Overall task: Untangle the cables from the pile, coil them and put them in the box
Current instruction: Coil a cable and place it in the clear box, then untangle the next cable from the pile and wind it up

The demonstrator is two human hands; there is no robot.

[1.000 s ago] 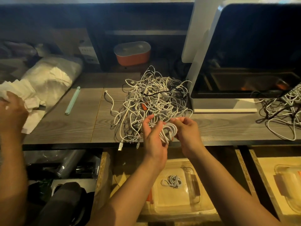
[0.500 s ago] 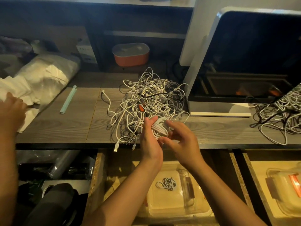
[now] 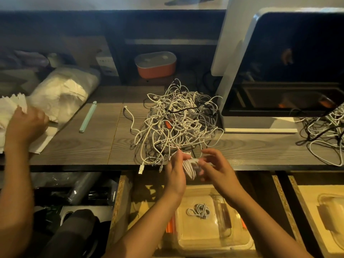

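Observation:
A tangled pile of white cables [image 3: 178,123] lies on the grey wooden table [image 3: 83,146], two plugs hanging over its front edge. Just in front of the pile, my left hand [image 3: 176,175] holds a small coiled white cable [image 3: 189,167] against its fingers. My right hand [image 3: 217,169] pinches the coil's other end with curled fingers. Below the table edge stands a clear plastic box [image 3: 223,241] in a wooden drawer, with one coiled cable [image 3: 198,211] lying inside it.
Another person's hand [image 3: 24,123] rests on white paper sheets [image 3: 11,105] at far left, beside a plastic bag [image 3: 65,90]. A pale green strip [image 3: 88,116], an orange container [image 3: 155,65], a white machine [image 3: 260,123], a second cable pile [image 3: 323,131] and a second box [image 3: 331,211] surround the work area.
My hands brought the coil down and nearer, from over the pile to the table's front edge. The other person's hand shifted right over the paper.

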